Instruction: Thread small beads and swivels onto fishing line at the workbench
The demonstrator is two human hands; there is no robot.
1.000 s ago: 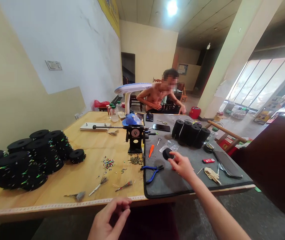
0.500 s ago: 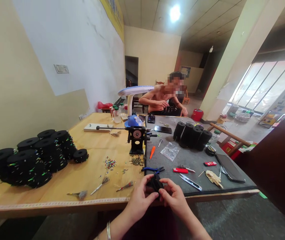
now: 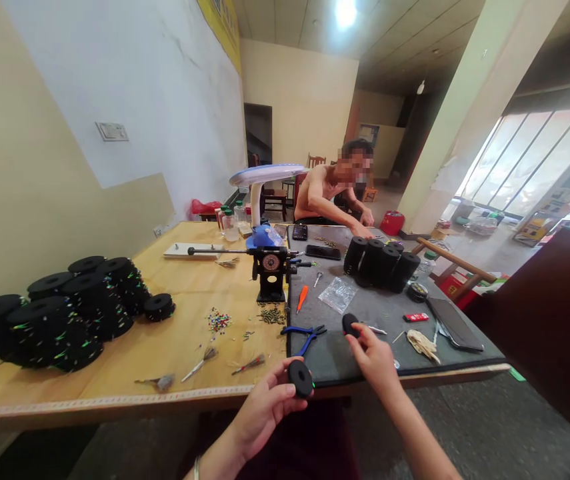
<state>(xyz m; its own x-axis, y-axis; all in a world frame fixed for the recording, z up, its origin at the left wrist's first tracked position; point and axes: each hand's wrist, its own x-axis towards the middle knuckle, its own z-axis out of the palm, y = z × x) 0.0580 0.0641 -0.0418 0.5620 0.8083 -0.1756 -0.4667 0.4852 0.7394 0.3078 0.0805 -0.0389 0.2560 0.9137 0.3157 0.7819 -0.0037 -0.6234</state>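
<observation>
Pinching black spool (image 3: 301,379) at table edge (image 3: 115,402): left hand (image 3: 265,410); right hand (image 3: 375,358) pinching second spool (image 3: 351,325) over bare mat (image 3: 335,363).

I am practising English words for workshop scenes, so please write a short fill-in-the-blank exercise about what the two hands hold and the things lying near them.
1. The left hand holds a disc whose colour is ___.
2. The right hand pinches a second disc over a mat whose colour is ___.
3. The pliers on the mat have handles whose colour is ___.
Missing words: black; grey; blue.
</observation>
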